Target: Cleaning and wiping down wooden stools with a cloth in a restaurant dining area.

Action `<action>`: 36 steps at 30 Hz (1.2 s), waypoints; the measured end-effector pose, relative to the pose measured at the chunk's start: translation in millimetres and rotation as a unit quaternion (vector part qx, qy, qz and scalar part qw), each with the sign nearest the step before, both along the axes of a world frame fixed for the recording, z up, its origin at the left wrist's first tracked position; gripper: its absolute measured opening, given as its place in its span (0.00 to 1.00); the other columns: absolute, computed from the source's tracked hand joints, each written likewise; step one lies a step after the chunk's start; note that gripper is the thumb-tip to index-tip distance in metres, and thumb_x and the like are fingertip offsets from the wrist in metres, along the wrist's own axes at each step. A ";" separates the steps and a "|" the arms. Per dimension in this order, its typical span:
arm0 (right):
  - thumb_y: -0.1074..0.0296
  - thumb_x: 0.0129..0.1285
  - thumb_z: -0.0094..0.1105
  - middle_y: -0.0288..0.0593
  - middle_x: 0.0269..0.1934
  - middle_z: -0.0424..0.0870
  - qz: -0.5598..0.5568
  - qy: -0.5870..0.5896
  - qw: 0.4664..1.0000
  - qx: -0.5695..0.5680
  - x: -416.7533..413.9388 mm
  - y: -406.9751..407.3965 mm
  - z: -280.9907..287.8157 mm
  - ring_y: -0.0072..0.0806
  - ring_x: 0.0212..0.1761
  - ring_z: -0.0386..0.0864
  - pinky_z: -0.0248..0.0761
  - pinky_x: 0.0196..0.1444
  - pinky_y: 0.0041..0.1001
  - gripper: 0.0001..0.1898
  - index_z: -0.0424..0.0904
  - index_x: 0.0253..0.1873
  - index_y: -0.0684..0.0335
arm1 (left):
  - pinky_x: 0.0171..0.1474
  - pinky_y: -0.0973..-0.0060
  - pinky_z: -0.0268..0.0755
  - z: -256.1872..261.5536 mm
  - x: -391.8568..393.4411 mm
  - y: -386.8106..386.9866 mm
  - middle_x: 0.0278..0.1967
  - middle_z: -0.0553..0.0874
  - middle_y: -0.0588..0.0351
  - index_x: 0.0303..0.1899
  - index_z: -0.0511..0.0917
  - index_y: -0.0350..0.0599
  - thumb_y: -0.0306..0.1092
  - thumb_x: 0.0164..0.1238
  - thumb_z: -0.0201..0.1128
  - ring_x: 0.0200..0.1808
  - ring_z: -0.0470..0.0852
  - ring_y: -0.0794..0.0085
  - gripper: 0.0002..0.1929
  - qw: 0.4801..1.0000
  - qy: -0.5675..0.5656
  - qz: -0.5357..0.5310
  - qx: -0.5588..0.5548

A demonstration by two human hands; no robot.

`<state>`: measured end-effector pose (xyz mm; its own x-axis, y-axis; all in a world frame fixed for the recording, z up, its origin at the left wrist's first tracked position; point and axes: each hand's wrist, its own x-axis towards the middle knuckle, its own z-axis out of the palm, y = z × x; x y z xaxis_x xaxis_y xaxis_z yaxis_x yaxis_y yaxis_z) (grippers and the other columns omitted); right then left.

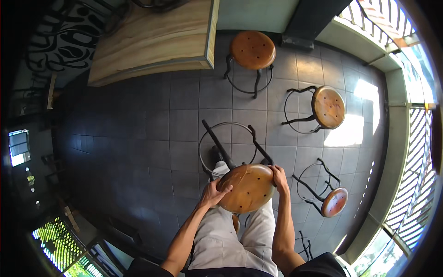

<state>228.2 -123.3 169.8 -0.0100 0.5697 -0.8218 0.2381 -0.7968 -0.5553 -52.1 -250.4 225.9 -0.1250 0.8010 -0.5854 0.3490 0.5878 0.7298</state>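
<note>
Before my legs is a round stool with a varnished wooden seat [247,190], tilted, its dark metal legs [216,142] and ring footrest [230,123] pointing away from me. My left hand [213,194] grips the left rim of the seat, the thumb lying on top. On the opposite rim, my right hand [279,178] holds the seat with its fingers curled over the edge. The top of the seat shows several small dark holes. I cannot tell whether the stool's feet touch the floor.
Similar stools stand at the far middle [253,50], to the right [328,107] and nearer on the right [334,202]. A wood-panelled counter [155,41] is at the far left. Dark grey tiles [187,124] cover the floor. Slatted windows [412,173] line the right wall.
</note>
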 end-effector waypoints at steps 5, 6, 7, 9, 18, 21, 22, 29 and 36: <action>0.55 0.72 0.66 0.49 0.29 0.84 0.175 -0.098 0.965 0.166 -17.2 8.6 82.0 0.29 0.30 0.78 0.74 0.38 0.34 0.24 0.79 0.50 0.78 | 0.49 0.66 0.78 -13.2 -33.7 19.0 0.43 0.89 0.56 0.46 0.87 0.40 0.76 0.79 0.45 0.46 0.86 0.64 0.42 0.900 -0.318 0.254 -0.155; 0.56 0.71 0.67 0.56 0.30 0.86 0.175 -0.126 0.954 0.206 -25.0 5.3 97.1 0.33 0.32 0.83 0.77 0.42 0.35 0.25 0.78 0.55 0.79 | 0.48 0.68 0.78 -21.9 -39.5 31.5 0.46 0.88 0.54 0.46 0.87 0.43 0.79 0.72 0.53 0.46 0.86 0.67 0.40 0.880 -0.324 0.294 -0.185; 0.58 0.70 0.67 0.57 0.31 0.87 0.177 -0.153 0.947 0.218 -21.4 1.6 105.6 0.34 0.33 0.85 0.78 0.42 0.35 0.24 0.78 0.56 0.77 | 0.42 0.72 0.77 -8.5 -24.6 43.2 0.41 0.88 0.55 0.52 0.85 0.41 0.77 0.62 0.67 0.37 0.86 0.69 0.41 0.929 -0.193 0.236 -0.209; 0.62 0.67 0.66 0.54 0.31 0.87 0.191 -0.200 0.924 0.264 8.0 -3.5 88.0 0.34 0.32 0.85 0.78 0.39 0.35 0.23 0.78 0.59 0.73 | 0.45 0.63 0.79 -1.3 12.9 48.5 0.40 0.85 0.53 0.57 0.79 0.41 0.56 0.58 0.75 0.44 0.86 0.62 0.33 0.954 -0.125 0.228 -0.151; 0.16 0.69 0.43 0.30 0.22 0.68 -0.212 -0.025 0.964 0.161 45.3 75.0 202.8 0.20 0.18 0.67 0.65 0.21 0.23 0.43 0.77 0.53 0.60 | 0.38 0.54 0.77 71.2 74.9 35.2 0.30 0.85 0.45 0.42 0.79 0.41 0.34 0.63 0.73 0.33 0.86 0.45 0.12 0.949 0.077 -0.004 0.307; 0.21 0.73 0.47 0.28 0.18 0.63 -0.325 0.031 0.917 0.230 38.1 65.9 210.6 0.17 0.14 0.59 0.50 0.17 0.21 0.36 0.73 0.37 0.56 | 0.34 0.57 0.76 127.9 40.3 50.0 0.24 0.82 0.48 0.41 0.80 0.41 0.33 0.65 0.70 0.28 0.85 0.49 0.09 0.932 0.047 -0.075 0.352; 0.23 0.74 0.46 0.28 0.18 0.63 -0.339 0.045 0.894 0.289 27.2 65.2 221.3 0.17 0.14 0.58 0.49 0.16 0.21 0.35 0.73 0.37 0.56 | 0.34 0.57 0.76 152.9 20.7 56.1 0.25 0.82 0.48 0.41 0.80 0.41 0.33 0.65 0.69 0.28 0.85 0.49 0.09 0.946 0.010 -0.095 0.311; 0.34 0.84 0.37 0.29 0.18 0.63 -0.336 0.190 0.794 0.469 -92.8 89.0 332.7 0.16 0.12 0.57 0.50 0.14 0.19 0.29 0.68 0.36 0.53 | 0.34 0.58 0.77 201.3 -95.6 91.3 0.25 0.86 0.47 0.40 0.85 0.43 0.36 0.69 0.70 0.29 0.88 0.49 0.08 0.921 0.053 -0.024 0.384; 0.62 0.75 0.67 0.29 0.23 0.67 -0.084 0.331 0.752 0.564 -222.6 80.7 356.5 0.15 0.20 0.62 0.52 0.22 0.22 0.19 0.68 0.31 0.60 | 0.28 0.77 0.68 215.6 -199.3 99.7 0.20 0.77 0.66 0.29 0.78 0.43 0.33 0.80 0.66 0.23 0.77 0.83 0.14 0.908 -0.146 0.203 0.335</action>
<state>5.6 -42.5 526.2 -0.0536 0.9396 0.3381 -0.4395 0.2818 -0.8529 -251.4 -150.7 441.5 -0.4081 0.9121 -0.0394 -0.0642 0.0144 0.9978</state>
